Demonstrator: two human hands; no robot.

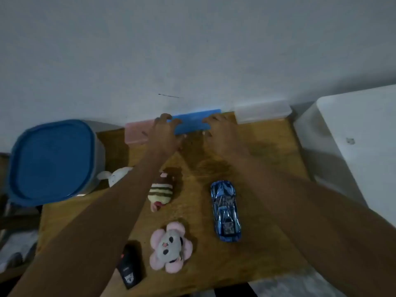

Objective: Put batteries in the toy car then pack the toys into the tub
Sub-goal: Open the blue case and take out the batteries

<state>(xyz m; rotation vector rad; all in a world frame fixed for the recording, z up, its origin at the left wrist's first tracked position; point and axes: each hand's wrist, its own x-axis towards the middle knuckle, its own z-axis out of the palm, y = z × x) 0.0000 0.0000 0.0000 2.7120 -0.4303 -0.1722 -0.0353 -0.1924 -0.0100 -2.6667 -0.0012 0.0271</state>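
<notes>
A flat blue box (194, 122) lies at the far edge of the wooden table (267, 249), against the wall. My left hand (164, 131) grips its left end and my right hand (218, 130) grips its right end, fingers curled over it. The shiny blue toy car (225, 211) sits on the table right of centre, nearer me. A striped plush (160, 192), a pink flower plush with a panda face (170, 247) and a white plush (119, 175) lie to its left. The tub with a blue lid (51, 159) stands at the left, lid on.
A pink box (136, 132) and a clear box (262, 111) flank the blue box along the wall. A black remote (128, 270) lies at the table's near edge. A white cabinet (353, 133) stands to the right.
</notes>
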